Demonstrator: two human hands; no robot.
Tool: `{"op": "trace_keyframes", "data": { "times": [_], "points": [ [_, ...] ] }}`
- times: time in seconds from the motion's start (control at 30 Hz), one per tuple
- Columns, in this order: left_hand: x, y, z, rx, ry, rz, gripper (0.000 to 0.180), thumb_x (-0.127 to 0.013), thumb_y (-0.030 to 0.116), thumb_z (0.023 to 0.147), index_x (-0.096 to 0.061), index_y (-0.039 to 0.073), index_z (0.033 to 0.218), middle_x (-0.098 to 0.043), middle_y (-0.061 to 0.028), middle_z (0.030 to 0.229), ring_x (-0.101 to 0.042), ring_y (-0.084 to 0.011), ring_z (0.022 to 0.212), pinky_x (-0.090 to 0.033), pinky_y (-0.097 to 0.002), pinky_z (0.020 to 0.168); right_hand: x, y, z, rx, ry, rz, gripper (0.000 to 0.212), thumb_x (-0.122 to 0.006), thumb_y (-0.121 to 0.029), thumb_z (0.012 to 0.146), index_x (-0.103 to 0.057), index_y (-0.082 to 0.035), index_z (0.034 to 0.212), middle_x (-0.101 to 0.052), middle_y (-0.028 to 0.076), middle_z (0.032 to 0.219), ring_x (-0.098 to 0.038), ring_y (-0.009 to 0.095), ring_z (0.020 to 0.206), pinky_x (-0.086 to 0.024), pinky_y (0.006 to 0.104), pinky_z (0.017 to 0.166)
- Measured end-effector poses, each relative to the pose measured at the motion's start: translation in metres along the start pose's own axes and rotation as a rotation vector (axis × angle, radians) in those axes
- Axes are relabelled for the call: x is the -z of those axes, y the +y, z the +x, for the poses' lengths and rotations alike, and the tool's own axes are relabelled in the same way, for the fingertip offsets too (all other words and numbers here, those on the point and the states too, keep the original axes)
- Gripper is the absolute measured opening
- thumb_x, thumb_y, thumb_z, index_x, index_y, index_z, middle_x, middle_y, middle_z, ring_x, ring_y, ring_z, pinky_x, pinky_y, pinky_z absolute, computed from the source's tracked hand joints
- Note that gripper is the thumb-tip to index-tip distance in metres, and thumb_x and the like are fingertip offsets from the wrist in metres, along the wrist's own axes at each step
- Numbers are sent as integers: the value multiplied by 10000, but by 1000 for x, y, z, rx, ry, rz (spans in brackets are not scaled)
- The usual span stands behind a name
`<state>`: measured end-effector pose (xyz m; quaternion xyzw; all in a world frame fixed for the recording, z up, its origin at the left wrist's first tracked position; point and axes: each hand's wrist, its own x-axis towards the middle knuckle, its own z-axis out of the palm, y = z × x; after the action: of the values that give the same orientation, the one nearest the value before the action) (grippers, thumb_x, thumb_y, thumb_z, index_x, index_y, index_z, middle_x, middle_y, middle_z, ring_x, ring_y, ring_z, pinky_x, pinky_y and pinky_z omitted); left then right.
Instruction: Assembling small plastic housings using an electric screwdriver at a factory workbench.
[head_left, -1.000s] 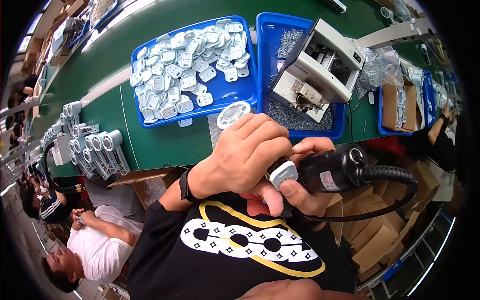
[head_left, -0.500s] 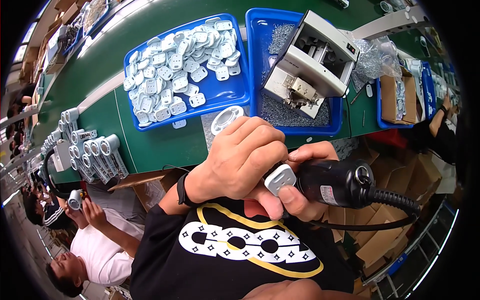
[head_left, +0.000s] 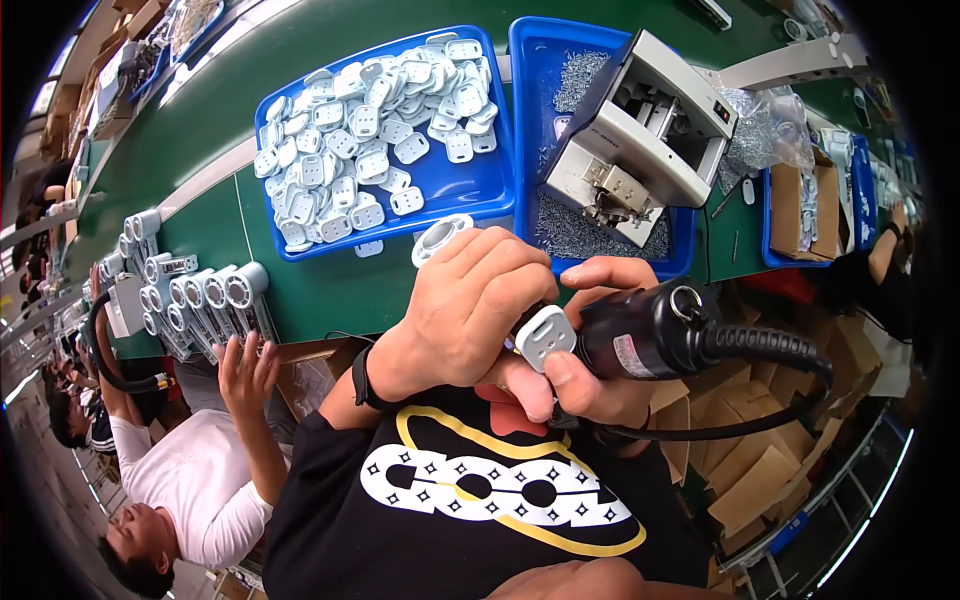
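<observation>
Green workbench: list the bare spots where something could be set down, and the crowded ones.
Free: green workbench between the pale handheld units and the tray of white covers; more green beyond that tray; its bare near-right corner. Crowded: the tray with machine and metal parts; just beyond the left hand, where a white ring sits.

Green bench [head_left: 320, 292]; blue trays [head_left: 452, 188] atop

A long green worktop [head_left: 225, 112] is crossed by a pale strip [head_left: 205, 183]. Open cardboard boxes [head_left: 755, 445] are heaped below its right side; farther right, a thin bright white line [head_left: 870, 508] is seen.
</observation>
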<state>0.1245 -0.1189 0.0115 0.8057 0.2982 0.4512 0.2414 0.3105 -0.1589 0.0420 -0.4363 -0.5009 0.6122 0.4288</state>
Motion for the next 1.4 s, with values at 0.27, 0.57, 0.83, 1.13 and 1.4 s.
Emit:
{"op": "trace_keyframes", "data": {
  "times": [0.27, 0.57, 0.83, 1.13, 1.4],
  "points": [
    [13, 1, -8, 86, 18, -51, 717, -629, 701, 815, -590, -9, 909, -627, -120, 814, -613, -273, 624, -462, -346, 525, -36, 17, 24, 130, 313, 88, 486, -760, -100, 818, -483, 27, 1197, -586, 30, 764, -566, 103, 667, -465, 245, 640],
    [162, -167, 63, 273, -199, 795, 555, -604, 609, 918, -602, 81, 1090, -695, -151, 817, -705, -307, 742, -553, -415, 607, -54, 14, 104, -126, 230, -167, 502, -765, -102, 854, -461, -30, 1247, -611, 45, 772, -568, 106, 555, -490, 261, 522],
    [251, -356, -3, -11, -274, 1414, 523, -594, 540, 960, -613, 90, 1226, -719, -143, 987, -695, -332, 925, -552, -383, 768, -131, 74, 205, 134, 46, -926, 664, -831, -258, 789, -417, 25, 1225, -702, 244, 871, -716, 381, 756, -564, 449, 680],
    [202, -8, -97, 893, 629, 652, 466, -786, 320, 848, -616, 63, 1197, -656, -125, 995, -627, -293, 937, -485, -412, 850, -109, 90, 249, 149, -55, -1054, 599, -806, -178, 777, -449, 36, 1207, -687, 255, 856, -699, 413, 812, -551, 455, 732],
    [137, 13, -266, 1164, 433, 1340, 464, -864, 221, 718, -645, 125, 1115, -564, -69, 1164, -478, -310, 1178, -383, -467, 953, -116, 16, 181, -25, -427, -301, 659, -803, -80, 784, -444, -10, 1332, -626, 37, 779, -574, 91, 555, -461, 246, 486]
  ]
}}
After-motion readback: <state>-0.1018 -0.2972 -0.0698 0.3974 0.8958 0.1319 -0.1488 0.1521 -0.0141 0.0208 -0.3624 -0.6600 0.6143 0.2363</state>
